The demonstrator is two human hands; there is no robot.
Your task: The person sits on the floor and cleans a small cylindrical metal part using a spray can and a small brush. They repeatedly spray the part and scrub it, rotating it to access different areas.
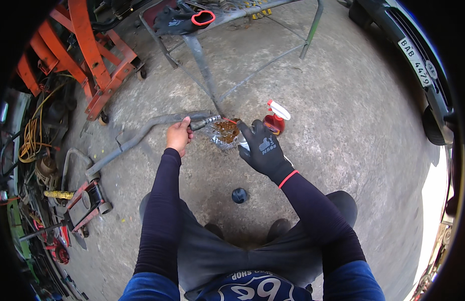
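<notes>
My left hand (178, 137), bare, is closed around the dark end of a short metal part (208, 121). Its ribbed, shiny end points right; its exact kind is unclear. My right hand (265, 149), in a black glove with a red cuff edge, grips a spray can (244, 142), mostly hidden by the fingers. From the can a thin red straw (229, 120) reaches left toward the ribbed end. Below them a shiny, crumpled, foil-like sheet (223, 144) with brown wet matter lies on the floor. Just beyond the glove stands a red spray bottle (275, 123) with a white trigger head.
A round dark cap (239, 195) lies between my feet. Left, a long grey pipe (137, 138) extends toward a red floor jack (87, 205). An orange lifting frame (94, 60) stands far left. Ahead, a metal table (232, 16) holds a black glove (177, 21). A car (415, 55) is right.
</notes>
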